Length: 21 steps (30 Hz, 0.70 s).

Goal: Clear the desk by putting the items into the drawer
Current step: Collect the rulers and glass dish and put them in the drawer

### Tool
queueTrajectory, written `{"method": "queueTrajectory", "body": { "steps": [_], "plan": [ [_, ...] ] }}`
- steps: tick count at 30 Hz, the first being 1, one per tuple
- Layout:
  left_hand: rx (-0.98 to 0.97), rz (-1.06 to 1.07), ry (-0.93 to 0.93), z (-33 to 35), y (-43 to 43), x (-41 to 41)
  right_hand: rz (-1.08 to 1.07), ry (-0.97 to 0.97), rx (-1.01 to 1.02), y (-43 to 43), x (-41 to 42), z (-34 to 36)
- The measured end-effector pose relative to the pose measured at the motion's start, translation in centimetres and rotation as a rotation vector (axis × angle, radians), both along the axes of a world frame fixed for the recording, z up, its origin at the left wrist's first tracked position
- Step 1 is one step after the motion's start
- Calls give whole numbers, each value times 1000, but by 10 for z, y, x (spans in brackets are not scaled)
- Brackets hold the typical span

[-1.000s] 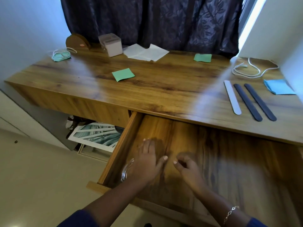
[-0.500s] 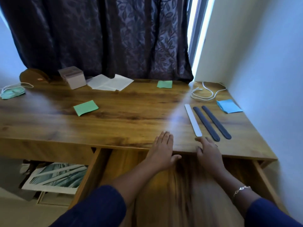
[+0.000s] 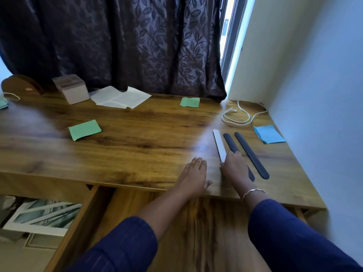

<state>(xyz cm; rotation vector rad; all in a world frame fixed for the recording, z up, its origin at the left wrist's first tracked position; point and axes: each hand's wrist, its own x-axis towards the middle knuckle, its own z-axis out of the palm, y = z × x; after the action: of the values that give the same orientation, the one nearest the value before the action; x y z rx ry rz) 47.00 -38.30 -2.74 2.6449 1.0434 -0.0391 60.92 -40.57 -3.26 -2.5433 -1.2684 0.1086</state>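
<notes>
The wooden drawer [image 3: 196, 222] stands pulled out below the desk [image 3: 127, 146]. On the desk's right lie a white strip [image 3: 219, 143] and two dark strips [image 3: 230, 142] [image 3: 251, 154] side by side. My right hand [image 3: 235, 169] lies over the near ends of the white strip and the closer dark strip, fingers touching them. My left hand [image 3: 194, 176] rests flat on the desk edge beside it, fingers straight. Two green notes [image 3: 84, 130] [image 3: 190, 102], a blue note pad [image 3: 269, 134], white papers [image 3: 119, 97] and a white cable [image 3: 242, 114] also lie on the desk.
A pale box [image 3: 71, 88], a brown wooden holder [image 3: 19, 85] and a face mask [image 3: 3, 104] sit at the back left. A dark curtain [image 3: 117, 42] hangs behind; a wall closes the right side. Framed pictures [image 3: 43, 216] lie on the floor under the desk.
Both hands came up out of the open drawer onto the desk top. My right hand went forward onto the near ends of the strips.
</notes>
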Motion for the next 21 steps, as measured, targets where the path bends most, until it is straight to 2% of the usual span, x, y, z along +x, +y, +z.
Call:
{"method": "queueTrajectory", "body": {
  "steps": [4, 7, 10, 11, 14, 15, 17, 21],
  "plan": [
    [-43, 25, -26, -3, 3, -2, -53, -28, -68, 8, 1, -3],
    [-85, 50, -84, -2, 3, -6, -103, 87, -42, 10, 6, 1],
    [-135, 92, -179, 2, 1, -12, -165, 338, -47, 6, 5, 9],
    [-158, 119, -219, 4, -1, -15, -187, 485, -36, 1, 0, 14],
    [-218, 195, -347, 5, -7, -32, -190, 1087, 83, -29, -28, 31],
    [-222, 209, -376, 4, -9, -41, -160, 1211, 107, -41, -39, 32],
    [-205, 233, -429, 1, -14, -59, -92, 1314, 85, -63, -61, 29],
    [-121, 253, -515, -3, -25, -95, 38, 1302, -42, -98, -108, 14]
  ]
}}
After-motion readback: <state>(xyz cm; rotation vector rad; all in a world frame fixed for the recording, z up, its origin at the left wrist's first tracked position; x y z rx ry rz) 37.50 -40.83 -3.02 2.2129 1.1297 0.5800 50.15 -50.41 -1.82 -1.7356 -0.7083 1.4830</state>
